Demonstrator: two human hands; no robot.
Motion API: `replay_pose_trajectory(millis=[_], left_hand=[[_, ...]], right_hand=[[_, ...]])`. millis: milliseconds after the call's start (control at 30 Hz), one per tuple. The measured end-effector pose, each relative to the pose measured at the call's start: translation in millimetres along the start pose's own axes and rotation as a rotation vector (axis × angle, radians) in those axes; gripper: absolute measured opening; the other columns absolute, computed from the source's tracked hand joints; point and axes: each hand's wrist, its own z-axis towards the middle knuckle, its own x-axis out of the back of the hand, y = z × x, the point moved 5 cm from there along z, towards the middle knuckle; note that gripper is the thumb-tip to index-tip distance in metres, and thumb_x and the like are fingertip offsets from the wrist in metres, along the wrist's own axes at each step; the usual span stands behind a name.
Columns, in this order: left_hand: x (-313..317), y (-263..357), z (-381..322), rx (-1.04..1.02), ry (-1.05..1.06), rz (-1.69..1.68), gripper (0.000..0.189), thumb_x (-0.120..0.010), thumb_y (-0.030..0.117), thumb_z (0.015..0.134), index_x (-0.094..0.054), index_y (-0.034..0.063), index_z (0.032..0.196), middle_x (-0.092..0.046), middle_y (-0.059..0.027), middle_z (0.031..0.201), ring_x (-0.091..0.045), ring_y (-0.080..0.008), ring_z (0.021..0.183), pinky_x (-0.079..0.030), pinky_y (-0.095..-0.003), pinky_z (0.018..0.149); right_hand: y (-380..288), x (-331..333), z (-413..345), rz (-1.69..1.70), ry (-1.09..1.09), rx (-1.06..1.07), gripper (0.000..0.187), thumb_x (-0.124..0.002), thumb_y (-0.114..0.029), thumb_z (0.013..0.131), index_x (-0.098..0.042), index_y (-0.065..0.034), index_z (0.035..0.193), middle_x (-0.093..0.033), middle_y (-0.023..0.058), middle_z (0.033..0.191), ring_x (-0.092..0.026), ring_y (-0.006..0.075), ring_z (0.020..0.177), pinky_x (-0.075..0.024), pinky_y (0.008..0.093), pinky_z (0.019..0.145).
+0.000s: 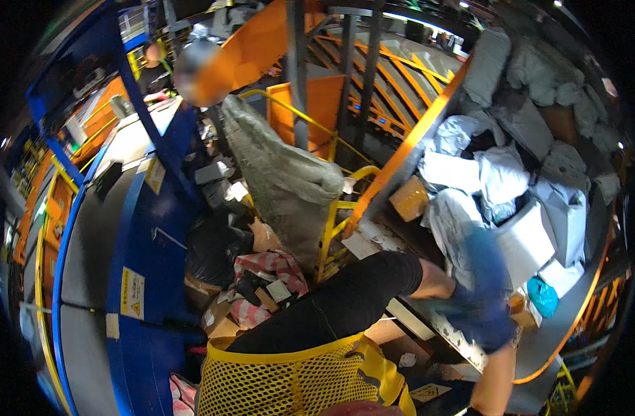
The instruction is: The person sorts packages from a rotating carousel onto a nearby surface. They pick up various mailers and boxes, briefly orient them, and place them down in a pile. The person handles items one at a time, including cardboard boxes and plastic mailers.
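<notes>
Both of my hands wear dark blue gloves and are blurred by motion at the lower end of an orange-rimmed chute (431,106) on my right. My left hand (451,306) reaches across from a black sleeve (333,296), partly covered by the other glove. My right hand (486,317) comes up from the bottom right, its blurred fingers over a grey plastic parcel bag (455,221). Close to the gloves lie a white parcel (528,244), a small cardboard box (525,312) and a teal plastic bag (542,297). Whether either hand grips anything is too blurred to see.
More parcels (520,119) fill the chute above. A woven sack (281,156) hangs by a yellow rail (325,239). Below it are a black bag (218,249) and a red-checked sack (276,265). A blue-sided conveyor (91,249) runs at left; another person (153,73) stands beyond.
</notes>
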Motion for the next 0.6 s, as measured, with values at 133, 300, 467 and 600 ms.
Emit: replay_pose_trajectory(millis=[133,300,467,600], left_hand=[[75.2,-83.3,-25.2,0.162,0.113,0.075,0.086,-0.075,0.046,0.080,-0.047,-0.0022,0.145,-0.057,-0.0266,0.137,-0.056,-0.0422,0.126,-0.044,-0.0511,0.107],[308.5,-299.2,-204.6,0.746,0.783,0.903,0.094,-0.082,0.044,0.075,-0.045,-0.0052,0.145,-0.056,-0.0286,0.138,-0.055,-0.0430,0.126,-0.044,-0.0480,0.108],[390.2,-390.6,-335.6,1.097,1.072,0.280,0.058,-0.079,0.040,0.084,-0.068,-0.0053,0.119,-0.073,-0.0186,0.114,-0.070,-0.0299,0.101,-0.055,-0.0409,0.087],[352.2,-371.1,-277.8,0.978,1.130,-0.279,0.039,-0.079,0.015,0.084,-0.070,-0.0058,0.116,-0.074,-0.0128,0.108,-0.071,-0.0247,0.096,-0.056,-0.0361,0.084]], right_hand=[[24.8,-89.0,1.7,0.649,-0.036,0.035,0.089,-0.058,-0.063,0.093,-0.042,-0.0009,0.154,-0.046,0.0249,0.154,-0.043,0.0436,0.143,-0.0262,0.0558,0.121],[-9.6,-89.6,28.2,0.727,0.235,0.160,0.070,-0.054,-0.041,0.097,-0.042,0.0001,0.153,-0.040,0.0251,0.158,-0.033,0.0452,0.150,-0.0230,0.0569,0.123],[61.8,-80.0,-7.7,0.927,0.258,-0.175,0.058,-0.065,-0.017,0.096,-0.050,-0.0042,0.150,-0.045,0.0232,0.156,-0.044,0.0446,0.143,-0.0361,0.0534,0.116],[97.3,-93.8,-114.1,0.691,0.281,-0.988,0.062,-0.076,-0.012,0.093,-0.052,-0.0015,0.148,-0.051,0.0204,0.153,-0.050,0.0351,0.142,-0.0402,0.0438,0.115]])
